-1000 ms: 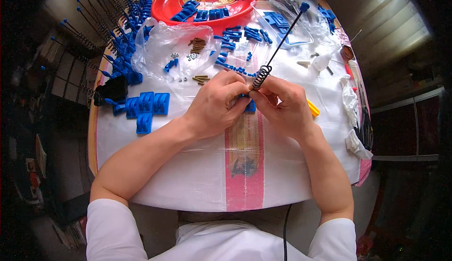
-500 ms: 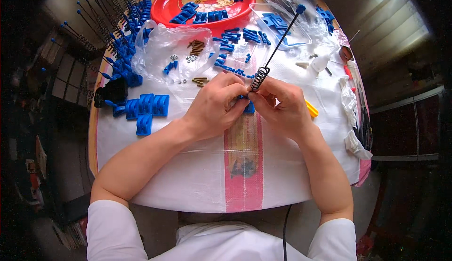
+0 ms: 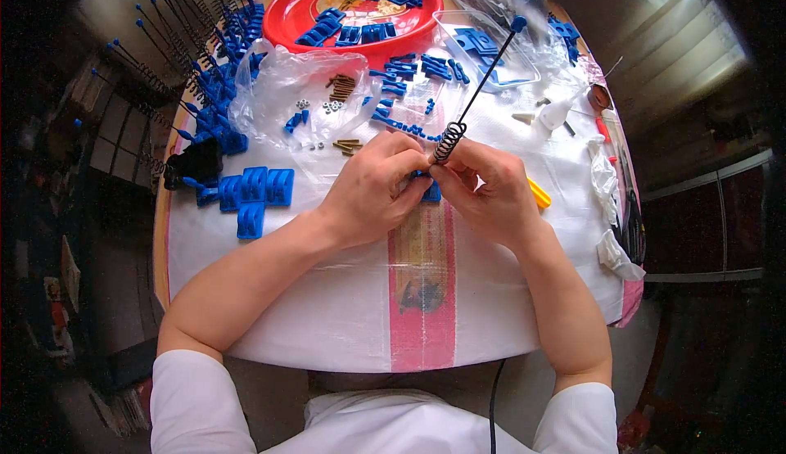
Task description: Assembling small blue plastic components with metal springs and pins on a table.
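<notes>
Spring-footed rod (image 3: 450,137) slants far and right above mid-counter (image 3: 327,315); left hand (image 3: 370,182) seemingly grips the blue block (image 3: 431,194), right hand (image 3: 486,182) pinches the coil's foot, both probably steadying the joint. Brass pins (image 3: 349,142) lie just beyond the left hand, presumably for easy reach!

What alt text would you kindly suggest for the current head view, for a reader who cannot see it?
A person's left hand and right hand meet, pinching a blue part and the base of a black coil spring with a thin rod, above a white-covered table. Beyond lie brass-coloured fasteners and a red tray of blue pieces.
</notes>
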### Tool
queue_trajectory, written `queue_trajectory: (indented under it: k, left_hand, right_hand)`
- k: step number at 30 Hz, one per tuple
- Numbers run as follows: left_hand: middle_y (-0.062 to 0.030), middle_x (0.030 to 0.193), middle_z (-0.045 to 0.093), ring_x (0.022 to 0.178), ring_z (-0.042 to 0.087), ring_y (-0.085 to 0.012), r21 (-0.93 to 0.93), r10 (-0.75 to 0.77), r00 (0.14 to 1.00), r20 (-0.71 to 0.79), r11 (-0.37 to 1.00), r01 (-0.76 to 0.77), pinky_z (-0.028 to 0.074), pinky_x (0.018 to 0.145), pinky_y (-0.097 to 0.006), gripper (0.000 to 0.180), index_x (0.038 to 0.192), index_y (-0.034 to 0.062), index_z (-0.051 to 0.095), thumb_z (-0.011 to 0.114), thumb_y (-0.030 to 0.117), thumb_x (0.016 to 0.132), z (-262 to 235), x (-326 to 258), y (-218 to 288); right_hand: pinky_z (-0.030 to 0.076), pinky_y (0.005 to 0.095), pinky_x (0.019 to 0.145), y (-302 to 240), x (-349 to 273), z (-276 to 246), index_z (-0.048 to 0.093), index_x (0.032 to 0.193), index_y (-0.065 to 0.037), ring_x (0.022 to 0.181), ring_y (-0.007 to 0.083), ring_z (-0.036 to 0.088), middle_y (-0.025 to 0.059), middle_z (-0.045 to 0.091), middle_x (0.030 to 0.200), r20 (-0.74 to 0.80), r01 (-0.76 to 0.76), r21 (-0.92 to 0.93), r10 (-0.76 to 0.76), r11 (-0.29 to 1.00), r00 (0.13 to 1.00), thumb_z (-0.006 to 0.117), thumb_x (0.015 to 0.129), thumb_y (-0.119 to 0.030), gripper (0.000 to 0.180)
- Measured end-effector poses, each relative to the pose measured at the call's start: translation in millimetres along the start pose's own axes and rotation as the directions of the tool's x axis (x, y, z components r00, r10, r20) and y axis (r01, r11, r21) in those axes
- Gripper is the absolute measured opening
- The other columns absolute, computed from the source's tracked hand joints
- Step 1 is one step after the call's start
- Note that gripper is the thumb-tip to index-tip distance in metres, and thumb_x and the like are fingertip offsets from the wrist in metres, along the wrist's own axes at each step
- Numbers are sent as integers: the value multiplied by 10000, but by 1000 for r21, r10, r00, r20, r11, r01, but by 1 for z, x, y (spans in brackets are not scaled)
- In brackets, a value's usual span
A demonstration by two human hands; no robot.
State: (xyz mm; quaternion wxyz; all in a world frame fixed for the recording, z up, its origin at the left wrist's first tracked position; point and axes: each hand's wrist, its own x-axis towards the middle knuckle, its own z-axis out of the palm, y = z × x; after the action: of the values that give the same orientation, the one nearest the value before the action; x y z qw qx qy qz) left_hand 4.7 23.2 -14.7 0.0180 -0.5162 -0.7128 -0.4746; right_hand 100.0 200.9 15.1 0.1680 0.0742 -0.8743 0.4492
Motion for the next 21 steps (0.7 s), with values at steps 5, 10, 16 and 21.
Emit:
queue_trajectory:
  k: [5,10,16,21]
  left_hand:
    - [-146,1017,641,971,619,-340,22,37,999,-5,999,-37,518,835,-421,209,1009,22,656,691,19,802,0,1,-1]
    - [-145,1016,642,975,618,-339,11,19,1000,0,1000,-19,516,839,-422,227,1025,27,656,689,16,801,0,0,0]
    - [-145,1024,645,974,619,-339,0,1,1000,12,1000,-1,518,839,-422,238,1036,29,657,687,14,800,0,0,0]
    - [-146,1040,642,982,622,-335,28,22,1000,13,999,-22,522,838,-414,244,1040,24,660,693,1,800,-1,0,0]
  right_hand:
    - [496,312,553,0,0,0,676,1012,-32,603,164,616,107,666,783,-6,-12,1,12,1000,1000,710,865,-32,151]
    - [503,308,555,0,0,0,676,1013,-36,606,162,622,104,667,783,-13,3,-28,-3,1000,1000,715,859,-33,159]
    - [500,303,552,1,0,0,677,1021,-39,604,162,620,99,668,787,-9,4,-33,-4,999,1000,721,854,-35,173]
    - [499,302,551,1,0,1,677,1016,-35,602,160,617,100,668,787,-12,18,-29,-19,999,1000,719,857,-32,164]
